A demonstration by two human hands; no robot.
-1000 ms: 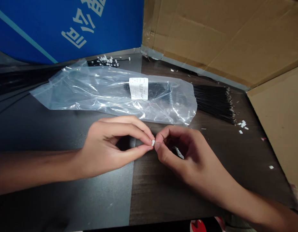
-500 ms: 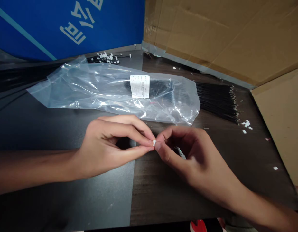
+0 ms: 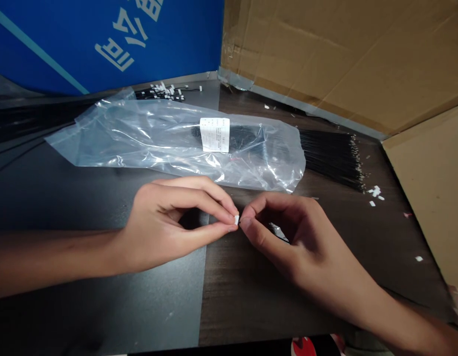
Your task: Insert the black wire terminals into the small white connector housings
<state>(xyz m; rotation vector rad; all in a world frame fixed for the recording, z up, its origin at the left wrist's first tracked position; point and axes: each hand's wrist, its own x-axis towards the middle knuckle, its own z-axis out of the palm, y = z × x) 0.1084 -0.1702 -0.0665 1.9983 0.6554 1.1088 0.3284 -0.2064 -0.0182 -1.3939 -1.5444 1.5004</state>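
White plastic piece (image 3: 236, 219), tiny, sits between the 2 hands, up off the table. Left hand (image 3: 157, 235) comes in from the left, thumb and fingertips clamped on the piece. Right hand (image 3: 306, 242): thumb and index fingertips together, pinching a dark strand (image 3: 240, 222); only a short bit shows, right beside the piece. Shiny thing (image 3: 279, 232) partly hidden behind right thumb, can't tell what.

Beyond the hands, clear plastic bag (image 3: 155, 136) lies flat and crinkled, printed label (image 3: 214, 135) near its middle; text too small to read. Black wire bundle (image 3: 329, 155) sticks out past the bag's right end, pale tips to the right. Loose white bits (image 3: 376, 191) just beside those tips; 1 white scrap (image 3: 419, 258) nearer the right edge. More black wires (image 3: 32, 118) at far left, with white ends (image 3: 164, 90) showing behind the bag.

Dark wood-look table (image 3: 236, 301), grey mat (image 3: 147, 306) on its left part. Blue panel (image 3: 62, 44) with white characters at back left, brown cardboard (image 3: 325, 54) at back right. Red-and-white item (image 3: 303, 347) cut off at bottom edge.
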